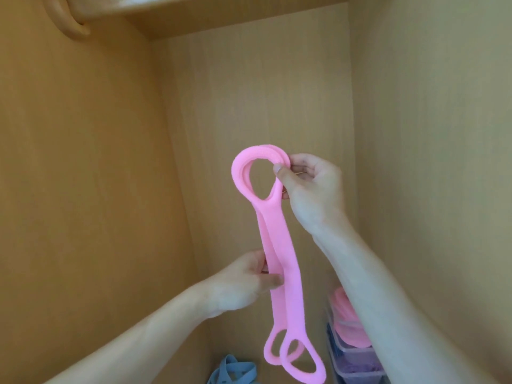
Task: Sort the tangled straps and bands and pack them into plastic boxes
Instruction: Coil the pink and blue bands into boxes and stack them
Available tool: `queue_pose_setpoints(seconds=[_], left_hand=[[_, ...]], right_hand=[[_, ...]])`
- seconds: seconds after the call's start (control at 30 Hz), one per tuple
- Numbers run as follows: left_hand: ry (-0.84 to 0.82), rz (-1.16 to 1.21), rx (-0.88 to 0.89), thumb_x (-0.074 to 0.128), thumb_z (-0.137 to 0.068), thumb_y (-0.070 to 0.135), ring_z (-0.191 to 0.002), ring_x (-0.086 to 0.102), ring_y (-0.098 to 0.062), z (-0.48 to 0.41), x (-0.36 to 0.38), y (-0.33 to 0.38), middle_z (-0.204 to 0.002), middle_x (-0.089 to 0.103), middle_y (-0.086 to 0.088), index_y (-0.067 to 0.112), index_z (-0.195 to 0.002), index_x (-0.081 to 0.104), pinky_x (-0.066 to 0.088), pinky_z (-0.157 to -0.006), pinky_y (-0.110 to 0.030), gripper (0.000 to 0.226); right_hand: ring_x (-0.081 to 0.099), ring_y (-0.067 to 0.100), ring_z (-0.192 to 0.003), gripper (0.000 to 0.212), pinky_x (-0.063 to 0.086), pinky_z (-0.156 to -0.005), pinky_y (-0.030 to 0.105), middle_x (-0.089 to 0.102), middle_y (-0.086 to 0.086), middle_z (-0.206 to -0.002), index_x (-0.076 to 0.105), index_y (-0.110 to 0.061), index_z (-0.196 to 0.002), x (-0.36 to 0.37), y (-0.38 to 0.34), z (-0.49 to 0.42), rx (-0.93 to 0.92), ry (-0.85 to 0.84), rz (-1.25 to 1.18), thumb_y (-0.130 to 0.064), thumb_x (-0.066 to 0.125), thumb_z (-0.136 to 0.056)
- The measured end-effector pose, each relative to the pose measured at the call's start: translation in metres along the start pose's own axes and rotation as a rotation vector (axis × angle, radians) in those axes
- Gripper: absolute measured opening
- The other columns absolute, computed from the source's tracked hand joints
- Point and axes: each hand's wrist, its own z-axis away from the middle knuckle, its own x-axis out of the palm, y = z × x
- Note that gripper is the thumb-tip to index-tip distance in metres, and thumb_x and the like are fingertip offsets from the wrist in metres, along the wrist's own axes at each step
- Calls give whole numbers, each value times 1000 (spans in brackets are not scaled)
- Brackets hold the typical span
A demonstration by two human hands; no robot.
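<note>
Wooden cupboard (83, 162) — left hand (243, 284) and right hand (310, 184) pinch pink straps (282, 245); near box (353, 354) holds some, blue bands (232, 370) wait.

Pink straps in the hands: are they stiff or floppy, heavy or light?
Probably floppy: the pink straps hang limp below the left hand. Likely light, since the right hand holds their top loops with a fingertip pinch.

A cupboard of pale wood grain: back panel (257, 106), left side (83, 162), right side (429, 134), shelf (221, 20) overhead, soft even light.
</note>
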Motion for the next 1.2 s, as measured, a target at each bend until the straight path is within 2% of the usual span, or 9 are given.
queue_pose_setpoints(seconds=[0.13,0.23,0.4,0.63,0.77,0.9,0.97,1.07,1.2], left_hand=[[-22,51,-34,47,-100,5,-112,69,-20,3,0,4,-116,74,-3,12,-121,67,49,-106,-49,30],[-83,157,-18,58,-88,10,-116,67,-26,4,-1,9,-119,72,-9,7,-124,61,48,-107,-48,36],[-87,67,48,70,-88,23,-110,69,-18,1,6,7,-113,74,-2,11,-117,66,50,-106,-44,31],[-88,276,-7,40,-83,11,-105,71,-35,-6,8,-6,-108,74,-19,4,-107,54,53,-98,-47,28],[-25,303,-28,37,-91,9,-102,71,-38,-10,0,-8,-107,73,-22,0,-115,57,58,-92,-46,33],[74,377,-19,31,-102,3,-102,72,-40,-13,-17,-3,-108,73,-25,1,-125,55,60,-84,-43,33],[112,422,1,30,-106,6,-102,71,-40,-13,-26,2,-110,72,-26,5,-128,55,60,-82,-43,33],[198,451,36,31,-109,7,-96,74,-36,-12,-38,11,-109,73,-23,13,-130,59,61,-77,-43,36],[288,440,86,31,-108,4,-98,71,-36,-9,-51,20,-112,72,-25,22,-131,63,60,-86,-49,43]], right_hand=[[70,15,-72,19,61,-78,46,73,-7,-77,71,-28,-80,-4,-2,-2,-7,30,-16,-11,75,-89],[73,21,-79,17,61,-78,45,75,-3,-83,72,-27,-82,-4,-2,-3,-4,35,-21,-12,75,-89],[72,20,-76,22,61,-77,46,73,-6,-78,71,-30,-79,-2,-4,-2,-34,24,-22,-11,76,-88],[70,14,-72,23,61,-75,44,72,-14,-72,71,-31,-77,-6,-1,-3,-53,37,-15,-12,77,-88],[70,22,-77,20,60,-76,43,73,-7,-82,70,-29,-83,-17,1,-4,-57,70,-22,-11,73,-91],[62,8,-71,14,54,-68,31,69,-11,-79,72,-25,-94,-37,9,11,-86,89,-107,-11,72,-92],[54,8,-72,14,50,-69,39,58,-5,-77,73,-31,-96,-47,19,30,-122,63,-117,-17,72,-93],[53,7,-63,16,50,-58,27,64,-4,-79,75,-34,-105,-60,37,64,-81,-76,-215,-28,68,-92],[64,25,-63,23,57,-64,33,71,14,-84,72,-24,-112,-68,64,105,27,-214,-294,-17,62,-93]])
